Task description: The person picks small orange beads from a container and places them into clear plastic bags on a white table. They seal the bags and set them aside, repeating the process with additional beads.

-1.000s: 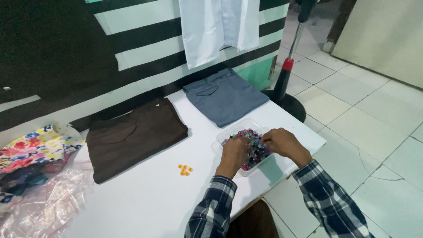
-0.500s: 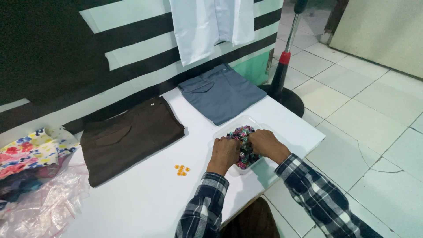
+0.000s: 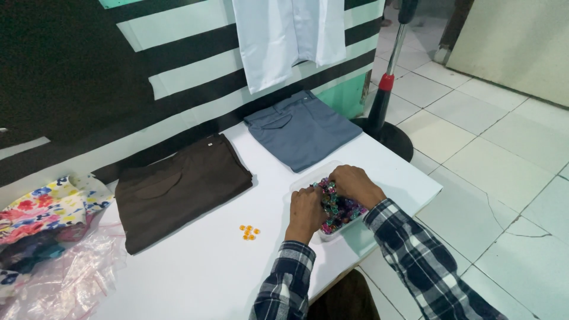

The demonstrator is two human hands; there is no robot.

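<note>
Near the front right edge of the white table [image 3: 195,278], a clear plastic tray [image 3: 302,185] heaped with small multicoloured beads [image 3: 335,207] is being worked by both hands. The left hand [image 3: 306,214] is laid against the near side of the tray with its fingers curled down into the beads, and the right hand [image 3: 354,185] is cupped over the far side, fingers likewise bent into the heap; whether a bead is actually pinched in either hand cannot be told, since the fingertips are hidden. The step in hand is judged to be sorting or picking through the beads. A fine fingertip grip would be called for by any further picking, with the tray held steady, as it sits close to the table's edge. A few orange beads [image 3: 249,232] are set apart on the bare tabletop, to the left of the left hand. Folded brown trousers [image 3: 178,186] are laid at the back left, and folded blue-grey trousers [image 3: 302,127] at the back right, just behind the tray. At the far left, a crumpled clear plastic bag [image 3: 65,278] is seen beside floral-printed cloth [image 3: 41,204]. A white garment [image 3: 284,35] is hung against the black-and-pale striped wall [image 3: 89,77], and a black stand with a red collar [image 3: 385,89] is placed on the tiled floor [image 3: 504,148].
</note>
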